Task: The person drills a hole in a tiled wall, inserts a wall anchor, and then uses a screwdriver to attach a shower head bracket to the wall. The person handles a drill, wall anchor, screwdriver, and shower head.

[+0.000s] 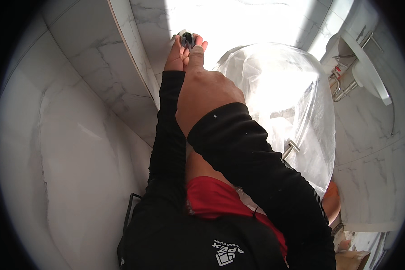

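Up at the top, both arms in black sleeves reach forward together. My left hand (174, 59) has its fingers closed around a small round fitting (183, 33) with a white rim and a dark middle. My right hand (210, 90) crosses in front of the left wrist, its thumb stretched up toward the fitting. A thin greyish shaft (189, 45) runs from by the right thumb into the fitting's dark opening. The right fingers are mostly hidden behind the hand, so the rest of what they hold does not show.
Clear plastic sheeting (279, 67) drapes over a bulky shape to the right, with a metal fitting (291, 150) at its near side. A white washbasin (368, 72) with exposed pipes (345, 92) hangs farther right. Marbled tile wall (94, 54) stands close on the left.
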Tool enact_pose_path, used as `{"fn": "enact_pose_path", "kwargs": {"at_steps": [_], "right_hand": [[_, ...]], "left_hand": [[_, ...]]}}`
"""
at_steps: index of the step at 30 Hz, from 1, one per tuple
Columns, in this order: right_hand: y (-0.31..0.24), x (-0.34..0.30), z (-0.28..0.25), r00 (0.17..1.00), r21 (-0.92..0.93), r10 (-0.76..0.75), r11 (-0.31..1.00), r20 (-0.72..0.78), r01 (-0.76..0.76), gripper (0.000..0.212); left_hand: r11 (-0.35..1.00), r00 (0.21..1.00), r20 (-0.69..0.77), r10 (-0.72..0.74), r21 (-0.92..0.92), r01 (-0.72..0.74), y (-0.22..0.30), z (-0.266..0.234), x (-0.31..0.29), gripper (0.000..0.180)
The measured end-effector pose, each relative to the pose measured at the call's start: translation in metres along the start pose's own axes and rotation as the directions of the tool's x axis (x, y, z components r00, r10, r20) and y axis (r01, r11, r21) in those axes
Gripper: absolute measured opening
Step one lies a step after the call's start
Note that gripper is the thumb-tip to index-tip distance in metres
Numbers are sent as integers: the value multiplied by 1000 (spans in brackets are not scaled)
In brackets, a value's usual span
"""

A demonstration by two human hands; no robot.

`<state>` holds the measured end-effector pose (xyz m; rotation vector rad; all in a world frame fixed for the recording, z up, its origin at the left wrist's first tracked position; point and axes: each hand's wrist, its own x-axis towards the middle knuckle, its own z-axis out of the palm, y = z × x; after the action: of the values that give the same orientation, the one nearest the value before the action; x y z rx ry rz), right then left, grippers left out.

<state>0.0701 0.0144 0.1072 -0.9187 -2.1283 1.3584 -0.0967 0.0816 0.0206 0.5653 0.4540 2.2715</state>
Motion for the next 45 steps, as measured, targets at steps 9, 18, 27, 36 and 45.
{"fn": "enact_pose_path", "kwargs": {"at_steps": [9,18,27,36,45], "right_hand": [[40,-23,-10,952,-193,-180,972,-248,134,39],[43,-19,-17,880,-639,-411,749,-239,177,23],[19,-37,-1,752,-866,-628,473,-201,163,35],[26,-26,6,635,-914,-761,340,-131,220,34],[16,-13,-4,416,-911,-901,61,125,407,19]], "left_hand": [[963,988,106,-117,-231,138,-8,-5,4,45],[990,949,284,-134,-2,140,-10,-1,-33,37],[968,861,474,-185,-62,242,-3,-16,-11,38],[959,881,437,-183,-117,258,-2,-17,-3,38],[960,912,375,-168,-149,238,-5,-14,-23,38]]}}
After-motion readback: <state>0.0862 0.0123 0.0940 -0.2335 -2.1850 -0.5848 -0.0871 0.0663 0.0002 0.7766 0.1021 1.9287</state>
